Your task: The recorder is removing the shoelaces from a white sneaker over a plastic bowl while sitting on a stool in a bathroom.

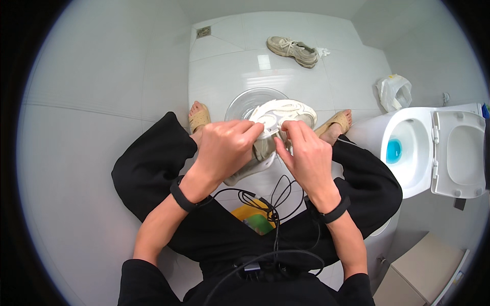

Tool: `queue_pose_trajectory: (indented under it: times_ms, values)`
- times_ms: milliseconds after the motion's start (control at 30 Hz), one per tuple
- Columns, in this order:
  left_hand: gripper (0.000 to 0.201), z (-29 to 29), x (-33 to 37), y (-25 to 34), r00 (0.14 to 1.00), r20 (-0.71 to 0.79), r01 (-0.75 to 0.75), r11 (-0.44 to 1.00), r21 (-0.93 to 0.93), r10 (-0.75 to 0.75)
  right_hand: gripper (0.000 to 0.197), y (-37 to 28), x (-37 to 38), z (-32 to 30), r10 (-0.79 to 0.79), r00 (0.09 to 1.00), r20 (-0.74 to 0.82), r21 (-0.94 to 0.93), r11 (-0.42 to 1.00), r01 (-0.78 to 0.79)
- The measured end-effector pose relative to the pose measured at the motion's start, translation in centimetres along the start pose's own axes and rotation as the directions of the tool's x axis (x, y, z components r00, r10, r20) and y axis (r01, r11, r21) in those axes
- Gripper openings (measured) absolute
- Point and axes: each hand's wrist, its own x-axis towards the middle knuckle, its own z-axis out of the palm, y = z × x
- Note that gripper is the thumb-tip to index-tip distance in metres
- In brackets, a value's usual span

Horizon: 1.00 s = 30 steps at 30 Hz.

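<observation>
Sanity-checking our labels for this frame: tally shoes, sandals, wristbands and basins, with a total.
Shoes: 2 (held shoe, floor shoe)
Sandals: 2 (left sandal, right sandal, both worn)
Wristbands: 2 (left wristband, right wristband)
Basins: 1 (clear basin)
Total: 7

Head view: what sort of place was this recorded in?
Most likely a bathroom: a toilet with its lid raised stands at the right, and a small square floor drain is set in the tiled floor.
</observation>
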Motion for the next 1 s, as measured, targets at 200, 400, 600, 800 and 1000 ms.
queue_pose_trajectory:
  times_ms: [200,400,600,800,1000]
  values:
    - [0.023,0.8,-0.5,0.7,0.997,0.042,-0.068,0.998,0.0,0.068,0.026,1.0,-0.2,0.8,-0.06,0.998,-0.018,-0.12,0.991,0.057]
    - [0.021,0.6,-0.5,0.3,0.992,0.067,-0.112,0.993,0.04,0.109,0.029,0.9,0.0,0.7,0.094,0.989,0.11,0.014,0.995,-0.096]
    - [0.019,-0.6,0.8,-0.3,0.997,0.035,-0.07,0.997,0.016,0.069,0.027,3.8,0.8,-0.3,0.188,0.981,-0.05,0.275,0.947,-0.167]
    - [0.018,-1.1,0.9,0.6,0.995,-0.077,-0.072,0.996,-0.056,0.068,0.028,2.5,2.0,-2.7,0.109,0.986,-0.128,0.124,0.988,-0.093]
    - [0.013,-0.4,-0.1,-0.1,0.997,-0.006,-0.073,0.997,-0.013,0.073,0.028,1.3,1.1,-0.1,-0.146,0.989,-0.034,0.073,0.986,0.148]
